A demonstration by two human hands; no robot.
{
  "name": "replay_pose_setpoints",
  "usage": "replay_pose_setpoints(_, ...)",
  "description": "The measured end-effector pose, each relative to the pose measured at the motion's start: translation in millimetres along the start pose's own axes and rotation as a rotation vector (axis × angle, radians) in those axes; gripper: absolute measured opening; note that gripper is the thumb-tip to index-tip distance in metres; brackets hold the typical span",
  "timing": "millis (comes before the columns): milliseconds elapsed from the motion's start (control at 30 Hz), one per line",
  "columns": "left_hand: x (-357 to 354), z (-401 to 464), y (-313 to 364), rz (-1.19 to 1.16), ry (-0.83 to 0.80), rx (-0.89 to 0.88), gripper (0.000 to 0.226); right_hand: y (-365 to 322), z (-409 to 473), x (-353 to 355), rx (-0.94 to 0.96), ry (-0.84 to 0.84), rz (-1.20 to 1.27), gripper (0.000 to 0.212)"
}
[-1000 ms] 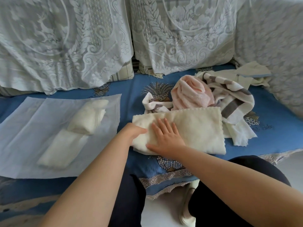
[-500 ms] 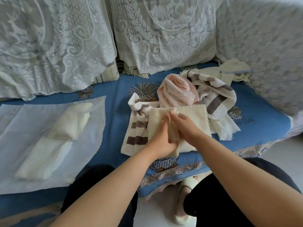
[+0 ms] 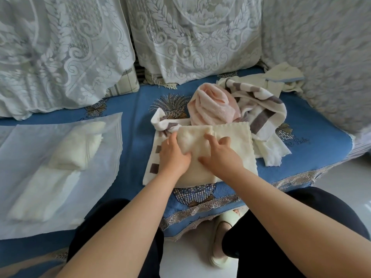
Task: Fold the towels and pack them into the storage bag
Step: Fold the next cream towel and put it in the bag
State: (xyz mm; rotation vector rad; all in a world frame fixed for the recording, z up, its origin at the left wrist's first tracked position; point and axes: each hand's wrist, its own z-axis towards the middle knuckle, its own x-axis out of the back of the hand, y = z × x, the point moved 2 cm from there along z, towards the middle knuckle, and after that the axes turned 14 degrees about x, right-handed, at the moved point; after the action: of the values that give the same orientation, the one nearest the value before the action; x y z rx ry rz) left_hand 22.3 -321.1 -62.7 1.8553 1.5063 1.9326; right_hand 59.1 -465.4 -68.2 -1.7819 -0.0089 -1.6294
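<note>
A cream towel (image 3: 236, 141) lies on the blue sofa seat (image 3: 313, 149), its left part folded over onto itself. My left hand (image 3: 172, 155) rests on the fold's left side, its fingertips against the folded flap. Beside it, my right hand (image 3: 218, 155) presses flat on the towel with fingers spread. A brown-striped towel (image 3: 153, 159) lies under and behind the cream one, with a crumpled pink towel (image 3: 214, 109) further back. At the left lies the translucent storage bag (image 3: 30, 141), holding two folded cream towels (image 3: 80, 145) (image 3: 44, 193).
Lace-covered cushions (image 3: 192, 37) line the sofa back, and a lace-covered armrest (image 3: 325, 57) stands at the right. Another cream towel with blue trim (image 3: 281, 77) lies at the back right. My knees and a pale shoe (image 3: 220, 247) are below the seat's front edge.
The cream towel was lying wide and flat; both hands lifted its left part and folded it over. They now rest on the narrower towel, and the striped towel's end is uncovered.
</note>
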Motion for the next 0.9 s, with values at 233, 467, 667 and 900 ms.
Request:
replay_pose_setpoints(233, -5.3, 4.1, -11.7, -0.433, -0.316, 0.301, 0.086, -1.9, 8.1, -2.0, 0.149, 0.222, 0.148, 0.042)
replay_pose_setpoints(467, -4.7, -6.3, -5.0, -0.207, -0.158, 0.144, 0.085, -23.8, -7.3, 12.9, 0.305, 0.430, 0.041, 0.033)
replay_pose_setpoints(667, -10.8, -40.6, 13.0, -0.282, -0.266, -0.288, 0.069, -15.6, -8.7, 14.3, -0.082, 0.170, 0.554, 0.066)
replay_pose_setpoints(900, -15.0, -35.9, 16.4, -0.458, -0.396, -0.243, 0.060, 22.2, -16.6, 40.0, -0.219, 0.211, 0.949, 0.029)
